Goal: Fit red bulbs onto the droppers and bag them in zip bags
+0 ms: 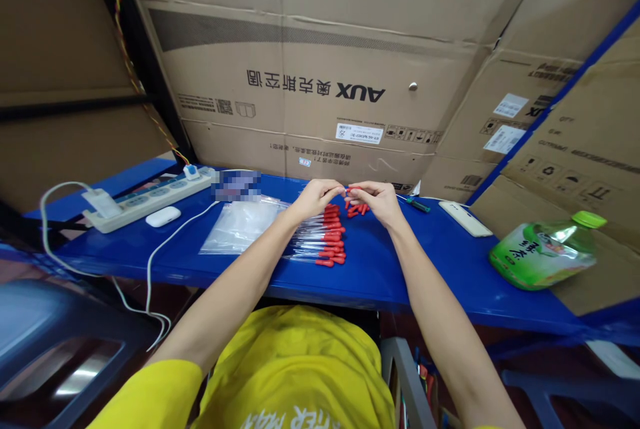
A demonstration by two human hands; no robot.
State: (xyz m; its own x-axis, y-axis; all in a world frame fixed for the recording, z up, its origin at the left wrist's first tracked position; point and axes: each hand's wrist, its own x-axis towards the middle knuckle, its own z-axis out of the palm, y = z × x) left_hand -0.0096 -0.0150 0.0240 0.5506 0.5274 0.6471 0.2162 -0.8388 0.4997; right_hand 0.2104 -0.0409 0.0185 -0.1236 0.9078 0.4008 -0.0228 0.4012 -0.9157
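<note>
1. Left hand [317, 197] and right hand [377, 199]: fingertips pinched narrow, meeting on one red cap [351, 188], raised clear of the table [430, 262].
2. Capped droppers [323, 239] rowed just below the grip; loose caps [358, 209] under the right fingers, probably for reach.

Red caps [334, 237], blue table [430, 262], green bottle [545, 250], yellow shirt [300, 369].

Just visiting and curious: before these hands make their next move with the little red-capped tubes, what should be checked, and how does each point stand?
1. Grip: left hand and right hand both pinch a red cap between them: ok.
2. Cap sitting straight: too small to see: cannot tell.
3. Loose caps lie beside the right hand: ok.
4. Row of tubes lies side by side on the blue table, inside its edge: ok.
5. Green bottle lies on its side near the table's right end, might roll: not ok.
</note>
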